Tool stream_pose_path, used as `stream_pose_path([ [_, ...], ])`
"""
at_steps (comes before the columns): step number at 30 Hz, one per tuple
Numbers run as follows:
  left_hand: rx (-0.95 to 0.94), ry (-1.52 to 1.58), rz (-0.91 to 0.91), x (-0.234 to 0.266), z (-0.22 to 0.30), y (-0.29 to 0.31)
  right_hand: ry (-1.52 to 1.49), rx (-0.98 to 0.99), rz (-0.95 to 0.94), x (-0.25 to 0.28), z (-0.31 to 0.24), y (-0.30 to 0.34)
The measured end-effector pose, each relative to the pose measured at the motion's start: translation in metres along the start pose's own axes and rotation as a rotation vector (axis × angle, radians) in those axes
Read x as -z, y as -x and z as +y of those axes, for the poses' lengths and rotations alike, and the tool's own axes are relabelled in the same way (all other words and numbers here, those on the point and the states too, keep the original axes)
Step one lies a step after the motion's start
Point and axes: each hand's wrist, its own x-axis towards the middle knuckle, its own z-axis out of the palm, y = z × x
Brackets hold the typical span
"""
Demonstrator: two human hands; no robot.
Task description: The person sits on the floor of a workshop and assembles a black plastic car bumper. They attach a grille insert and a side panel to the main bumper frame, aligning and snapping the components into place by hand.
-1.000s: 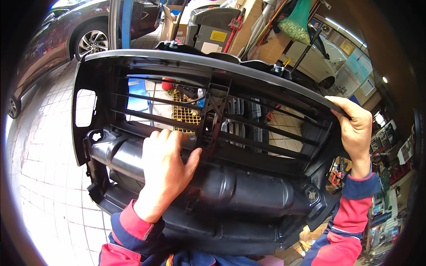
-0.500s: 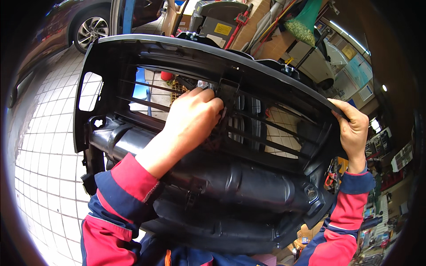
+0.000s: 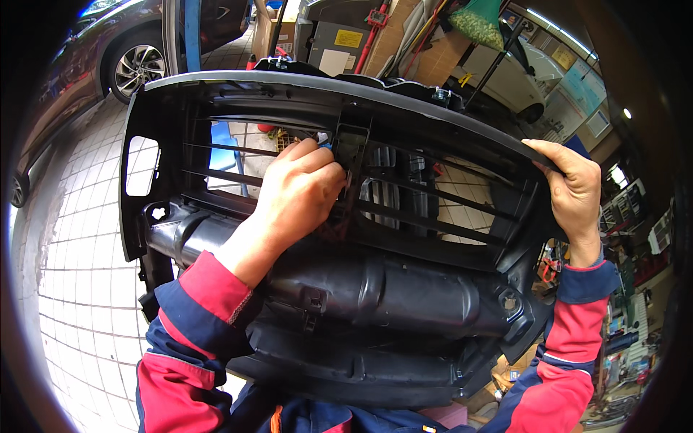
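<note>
A large black plastic car bumper (image 3: pixel 404 292), with slatted openings, fills the middle of the view, its hollow inner side toward me. My left hand (image 3: pixel 297 189) is closed at the central upright bracket (image 3: pixel 353 148), between the two openings. Its fingertips are hidden behind the hand, so whether they hold the bracket or a slat is unclear. At the bumper's upper right corner my right hand (image 3: pixel 575 184) pinches the rim, thumb and fingers on either side of the edge. The lower, bulging part of the bumper lies close against my body.
A dark car (image 3: pixel 137 65) stands at the far left on a white tiled floor (image 3: pixel 76 245). Behind the bumper are a grey machine (image 3: pixel 336 40), cardboard and a green net bag (image 3: pixel 480 22). Shelves with tools and parts line the right side. Blue and yellow items show through the left opening.
The whole view has rolled a little: the bumper's left end sits lower and its right end higher. Both hands keep their places on it; the left remains closed at the central bracket.
</note>
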Motion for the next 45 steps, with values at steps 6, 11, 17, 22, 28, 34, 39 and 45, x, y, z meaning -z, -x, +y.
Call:
stream_pose_path([
  [6, 0.075, -0.101, 0.071, 0.009, 0.004, 0.002, -0.047, -0.052, -0.01, -0.002, 0.007, 0.002],
  [11, 0.334, -0.05, 0.055, 0.054, 0.009, 0.039, -0.141, -0.14, 0.013, -0.008, 0.023, 0.007],
  [17, 0.39, 0.001, -0.035, 0.058, 0.019, 0.05, -0.161, -0.15, -0.018, -0.012, 0.024, 0.007],
  [22, 0.147, -0.045, -0.118, 0.022, 0.014, 0.01, -0.126, -0.136, -0.024, -0.013, 0.019, 0.0],
  [28, 0.112, -0.052, -0.077, 0.0, 0.004, 0.005, -0.094, -0.103, -0.019, -0.012, 0.014, 0.002],
  [34, 0.105, -0.037, -0.05, -0.007, 0.002, 0.006, -0.133, -0.108, -0.017, -0.015, 0.016, 0.001],
  [39, 0.093, -0.069, -0.003, -0.01, 0.001, 0.007, -0.113, -0.078, -0.011, -0.014, 0.016, 0.006],
  [45, 0.139, -0.003, -0.061, 0.015, 0.017, 0.012, 0.018, -0.067, 0.003, -0.014, 0.021, 0.009],
])
